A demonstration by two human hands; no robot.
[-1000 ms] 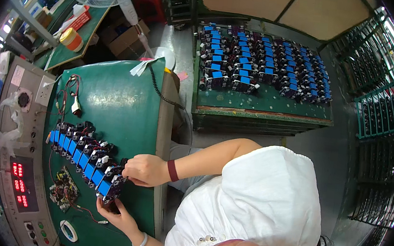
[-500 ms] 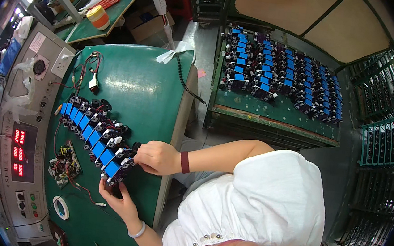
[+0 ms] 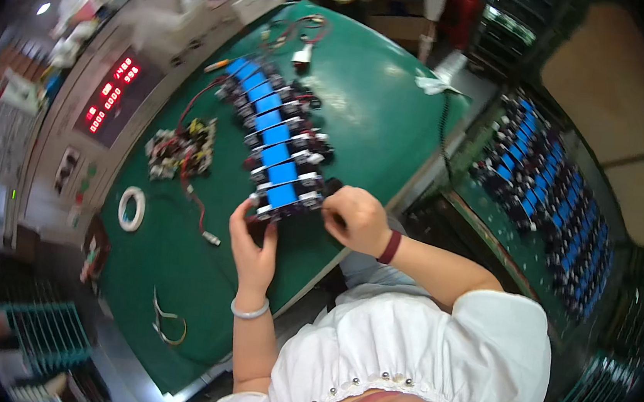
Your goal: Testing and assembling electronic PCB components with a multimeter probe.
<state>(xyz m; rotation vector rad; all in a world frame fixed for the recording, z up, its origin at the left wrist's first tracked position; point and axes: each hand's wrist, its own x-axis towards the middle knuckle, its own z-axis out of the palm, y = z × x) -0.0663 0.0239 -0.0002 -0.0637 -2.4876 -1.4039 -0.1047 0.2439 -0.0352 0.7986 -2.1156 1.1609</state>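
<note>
A row of circuit boards with blue-topped blocks (image 3: 274,154) and white connectors runs across the green bench in front of me. My left hand (image 3: 253,252) grips the near end of the closest circuit board (image 3: 282,195), forefinger at its left corner and thumb at its front edge. At that board's right side is my right hand (image 3: 359,220), its fingers curled in a pinch. Whatever the right fingers hold is hidden, though a dark part shows just beyond them. Left of the row lies a separate bare circuit board (image 3: 180,148) with red wires attached.
A test console (image 3: 119,96) with red digits lines the left side. On the bench (image 3: 364,89) lie a white ring (image 3: 131,209), a loose wire lead (image 3: 163,321) and a white plug (image 3: 302,57). Rightward, a lower table (image 3: 468,215) holds many similar boards.
The head view has swung, so the bench and row appear turned and shifted. Both hands stay at the nearest board, the left at its near end and the right at its right side.
</note>
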